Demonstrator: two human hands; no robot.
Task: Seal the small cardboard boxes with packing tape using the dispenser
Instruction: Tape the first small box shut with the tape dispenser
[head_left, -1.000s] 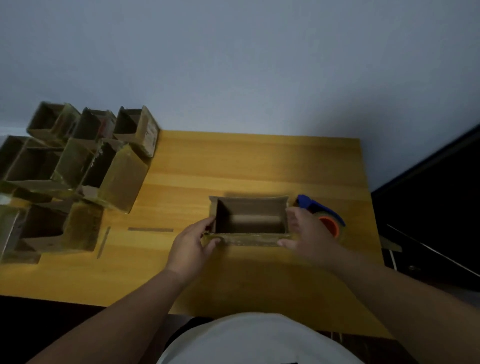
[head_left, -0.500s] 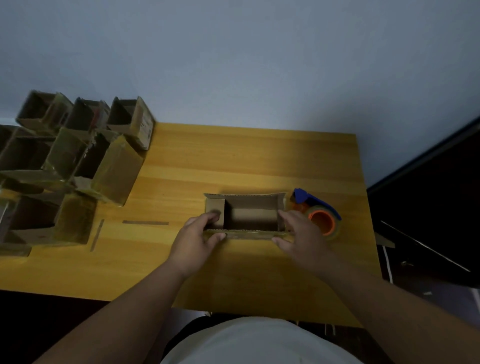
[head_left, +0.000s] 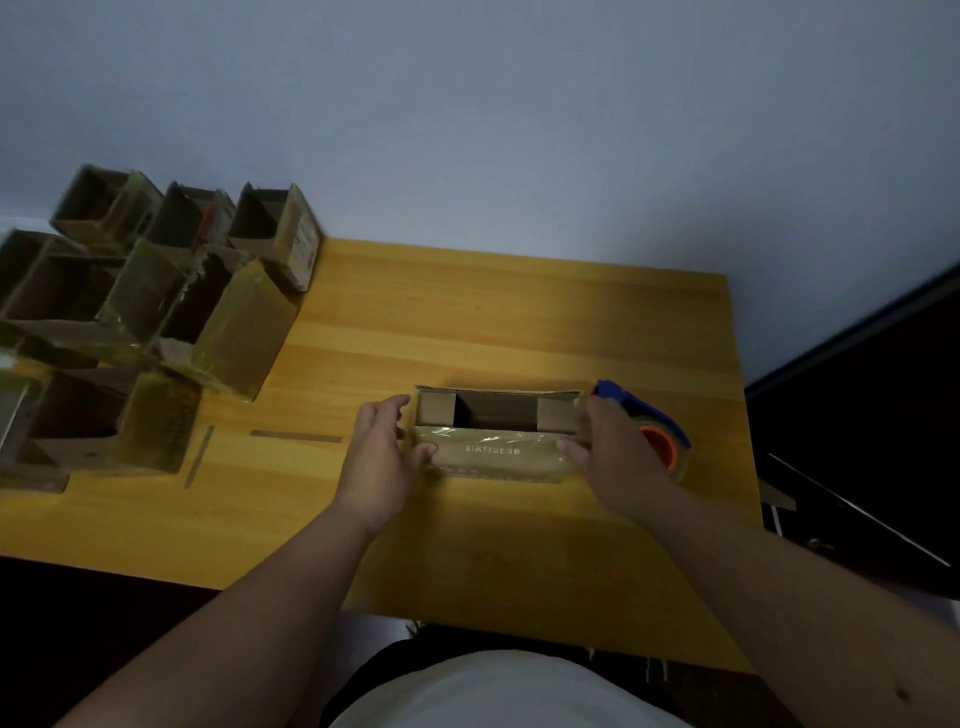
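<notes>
A small open cardboard box (head_left: 497, 452) sits in the middle of the wooden table (head_left: 467, 322), its top open and both short end flaps folded inward. Its near face, glossy with tape, tilts toward me. My left hand (head_left: 382, 454) holds the box's left end, thumb on the near face and fingers at the left edge. At the right end, my right hand (head_left: 610, 449) holds it the same way. The blue tape dispenser (head_left: 652, 431) with an orange-cored roll lies just behind my right hand, partly hidden by it.
Several open cardboard boxes (head_left: 156, 322) are heaped at the table's left end, some overhanging the edge. Two thin tape strips (head_left: 295, 436) lie on the wood left of my hand. A dark area borders the table on the right.
The box's near side has tipped toward me, so its taped near face now shows. The right end flap has been folded inward, and both hands shifted with the box.
</notes>
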